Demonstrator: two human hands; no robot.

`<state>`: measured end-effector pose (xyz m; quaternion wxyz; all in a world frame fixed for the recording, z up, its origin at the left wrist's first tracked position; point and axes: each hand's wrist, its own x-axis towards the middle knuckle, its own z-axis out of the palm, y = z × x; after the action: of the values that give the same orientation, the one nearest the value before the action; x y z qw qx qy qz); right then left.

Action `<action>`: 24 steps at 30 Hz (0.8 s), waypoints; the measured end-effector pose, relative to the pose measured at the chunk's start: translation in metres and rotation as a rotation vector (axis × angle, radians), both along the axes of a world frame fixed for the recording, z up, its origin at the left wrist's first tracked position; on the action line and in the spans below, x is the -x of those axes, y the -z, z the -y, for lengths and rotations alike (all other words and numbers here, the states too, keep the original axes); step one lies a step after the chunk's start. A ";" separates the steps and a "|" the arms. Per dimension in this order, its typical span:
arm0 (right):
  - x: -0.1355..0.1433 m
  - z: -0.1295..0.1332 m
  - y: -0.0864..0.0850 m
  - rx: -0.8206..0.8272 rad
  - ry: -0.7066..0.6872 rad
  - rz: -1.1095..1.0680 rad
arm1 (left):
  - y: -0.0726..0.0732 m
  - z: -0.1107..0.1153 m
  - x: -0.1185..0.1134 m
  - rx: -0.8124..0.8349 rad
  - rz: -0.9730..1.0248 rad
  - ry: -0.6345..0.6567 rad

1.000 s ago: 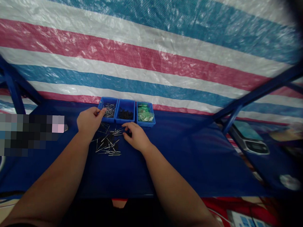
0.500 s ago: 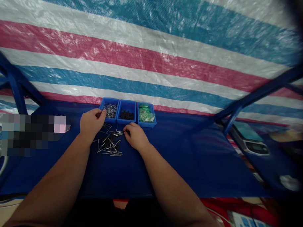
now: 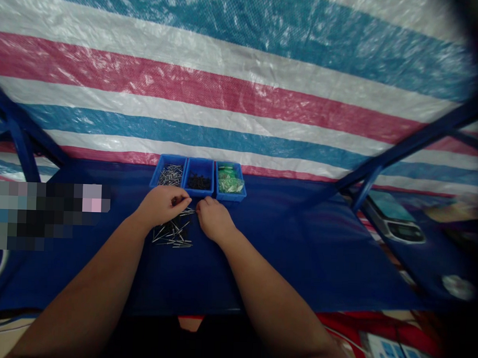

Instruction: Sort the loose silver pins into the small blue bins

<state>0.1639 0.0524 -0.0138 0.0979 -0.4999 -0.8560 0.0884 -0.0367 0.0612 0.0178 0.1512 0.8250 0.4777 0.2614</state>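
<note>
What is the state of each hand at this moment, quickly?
Left hand: pinched closed; whether it holds anything cannot be told.
Right hand: curled beside metal pins; grip cannot be told.

The near slim pins (image 3: 173, 233) look like shiny metal, the far bins (image 3: 198, 192) smooth plastic, the right-hand green packets (image 3: 230, 181) glossy film, the black pieces (image 3: 198, 182) matt, the tabletop (image 3: 299, 249) smooth with a soft sheen, and the striped sheet (image 3: 242, 87) crinkled, glossy woven plastic.

On the bench (image 3: 299, 254) I see three bins (image 3: 198, 192) standing side by side, at the far edge. Loose pins (image 3: 173, 233) lie before the left and middle bins, on the near side. Well to the right there is a scale (image 3: 405, 232).
</note>
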 end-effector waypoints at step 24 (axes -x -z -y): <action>-0.016 0.000 -0.006 -0.016 0.014 -0.595 | -0.002 0.000 0.001 -0.141 0.112 -0.064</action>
<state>0.1801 0.0523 -0.0075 0.3492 -0.4572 -0.7868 0.2235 -0.0374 0.0613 0.0203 0.1107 0.8020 0.4750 0.3449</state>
